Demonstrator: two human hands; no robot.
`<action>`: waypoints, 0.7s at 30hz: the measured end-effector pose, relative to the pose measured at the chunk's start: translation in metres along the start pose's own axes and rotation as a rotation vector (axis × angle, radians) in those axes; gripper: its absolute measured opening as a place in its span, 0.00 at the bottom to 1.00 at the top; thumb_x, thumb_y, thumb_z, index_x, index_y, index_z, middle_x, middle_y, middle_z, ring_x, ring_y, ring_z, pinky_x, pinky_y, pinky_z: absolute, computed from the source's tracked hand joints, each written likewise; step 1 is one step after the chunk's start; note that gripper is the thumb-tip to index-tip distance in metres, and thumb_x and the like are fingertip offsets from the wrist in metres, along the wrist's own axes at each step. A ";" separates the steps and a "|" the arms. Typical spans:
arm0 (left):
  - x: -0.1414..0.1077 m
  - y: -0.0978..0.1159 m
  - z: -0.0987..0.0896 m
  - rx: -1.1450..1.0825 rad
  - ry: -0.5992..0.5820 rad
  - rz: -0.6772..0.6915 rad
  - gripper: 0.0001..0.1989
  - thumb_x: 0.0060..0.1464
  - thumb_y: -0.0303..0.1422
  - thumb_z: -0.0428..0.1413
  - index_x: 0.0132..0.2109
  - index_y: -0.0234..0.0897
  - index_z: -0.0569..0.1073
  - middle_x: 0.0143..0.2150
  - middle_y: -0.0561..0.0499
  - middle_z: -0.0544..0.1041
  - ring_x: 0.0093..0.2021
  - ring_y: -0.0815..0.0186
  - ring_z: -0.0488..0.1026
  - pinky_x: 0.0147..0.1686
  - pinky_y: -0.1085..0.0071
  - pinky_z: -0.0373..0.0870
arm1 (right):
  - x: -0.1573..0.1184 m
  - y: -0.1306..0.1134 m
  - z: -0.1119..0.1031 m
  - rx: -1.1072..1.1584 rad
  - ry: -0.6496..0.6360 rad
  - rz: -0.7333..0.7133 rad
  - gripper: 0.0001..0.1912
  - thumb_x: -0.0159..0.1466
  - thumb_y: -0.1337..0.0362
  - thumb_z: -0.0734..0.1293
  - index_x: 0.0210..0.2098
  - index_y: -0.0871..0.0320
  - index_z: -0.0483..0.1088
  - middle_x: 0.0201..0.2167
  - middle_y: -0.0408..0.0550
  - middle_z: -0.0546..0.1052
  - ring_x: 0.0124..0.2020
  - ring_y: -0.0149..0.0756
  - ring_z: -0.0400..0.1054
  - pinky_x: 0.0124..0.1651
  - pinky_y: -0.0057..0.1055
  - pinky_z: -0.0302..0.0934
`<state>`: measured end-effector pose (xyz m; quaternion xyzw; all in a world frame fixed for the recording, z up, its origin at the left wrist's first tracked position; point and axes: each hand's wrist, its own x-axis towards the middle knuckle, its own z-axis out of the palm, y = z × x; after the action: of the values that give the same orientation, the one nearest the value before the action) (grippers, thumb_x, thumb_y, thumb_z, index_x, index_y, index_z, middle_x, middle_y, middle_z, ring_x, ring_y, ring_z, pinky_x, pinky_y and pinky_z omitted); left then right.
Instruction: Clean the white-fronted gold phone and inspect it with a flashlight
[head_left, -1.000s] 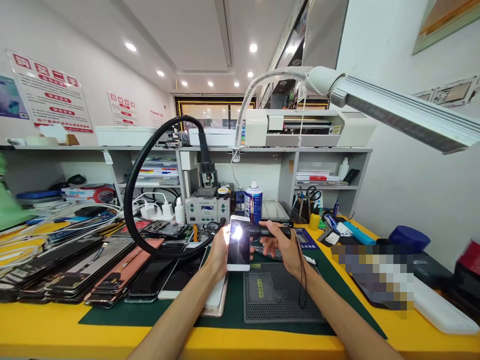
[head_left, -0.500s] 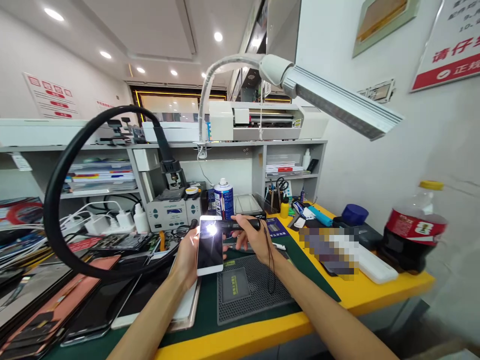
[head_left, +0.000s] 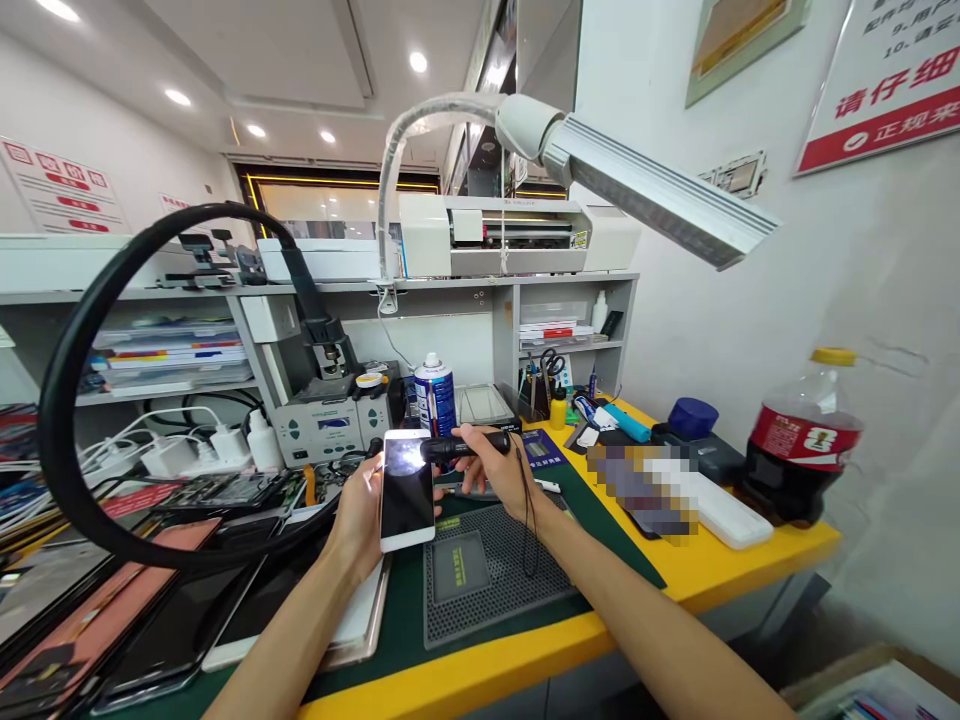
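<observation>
My left hand is closed around the left edge of a white smartphone, held upright with its dark screen toward me. In my right hand is a black flashlight, gripped from above, with a cord loop hanging from its tail. Its lit head points at the upper part of the screen, where a bright patch shows. Below both hands lies a grey perforated work mat on a green cloth.
Several phones and tablets, one a white-framed tablet, lie at the left. A black hose loops over them. Behind stand a rework station and a blue spray can. A cola bottle stands at the right.
The view has turned slightly to the right, so everything sits further left. The flashlight's glare on the screen is now a softer patch nearer the top. Both grips are the same.
</observation>
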<state>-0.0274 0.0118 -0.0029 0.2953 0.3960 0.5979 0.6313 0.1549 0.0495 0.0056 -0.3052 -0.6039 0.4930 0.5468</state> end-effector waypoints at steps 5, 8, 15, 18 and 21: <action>0.000 0.000 0.002 -0.012 -0.012 -0.005 0.18 0.64 0.38 0.47 0.47 0.33 0.78 0.29 0.44 0.82 0.30 0.54 0.82 0.30 0.61 0.80 | 0.001 0.001 0.000 0.008 0.017 0.002 0.27 0.63 0.45 0.66 0.46 0.62 0.78 0.21 0.45 0.76 0.15 0.30 0.69 0.14 0.23 0.54; 0.000 0.001 0.002 -0.019 -0.020 -0.008 0.18 0.63 0.38 0.48 0.48 0.32 0.78 0.30 0.43 0.82 0.30 0.53 0.82 0.31 0.60 0.80 | 0.001 0.001 0.000 0.013 0.030 0.010 0.27 0.62 0.45 0.66 0.45 0.63 0.78 0.21 0.45 0.76 0.14 0.30 0.69 0.14 0.23 0.54; 0.001 0.002 0.002 -0.028 -0.036 -0.020 0.21 0.63 0.40 0.47 0.49 0.29 0.77 0.34 0.40 0.83 0.31 0.52 0.82 0.31 0.58 0.81 | 0.004 0.004 -0.001 0.014 0.056 0.022 0.27 0.61 0.43 0.67 0.44 0.62 0.78 0.21 0.45 0.76 0.14 0.30 0.69 0.14 0.22 0.54; 0.000 0.002 0.003 -0.022 -0.051 0.001 0.20 0.62 0.39 0.48 0.48 0.29 0.77 0.35 0.39 0.83 0.31 0.52 0.82 0.31 0.57 0.81 | 0.004 0.006 -0.001 0.015 0.062 0.018 0.28 0.61 0.43 0.67 0.44 0.62 0.78 0.20 0.44 0.76 0.14 0.30 0.69 0.14 0.23 0.54; -0.002 0.002 0.004 -0.007 -0.058 0.014 0.19 0.62 0.38 0.47 0.45 0.28 0.77 0.36 0.38 0.82 0.29 0.51 0.81 0.31 0.55 0.80 | 0.004 0.006 -0.001 0.015 0.056 0.013 0.28 0.61 0.43 0.67 0.44 0.63 0.77 0.20 0.45 0.76 0.14 0.31 0.69 0.14 0.22 0.53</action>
<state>-0.0244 0.0108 0.0010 0.3132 0.3730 0.5950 0.6393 0.1540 0.0550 0.0009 -0.3186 -0.5826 0.4924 0.5627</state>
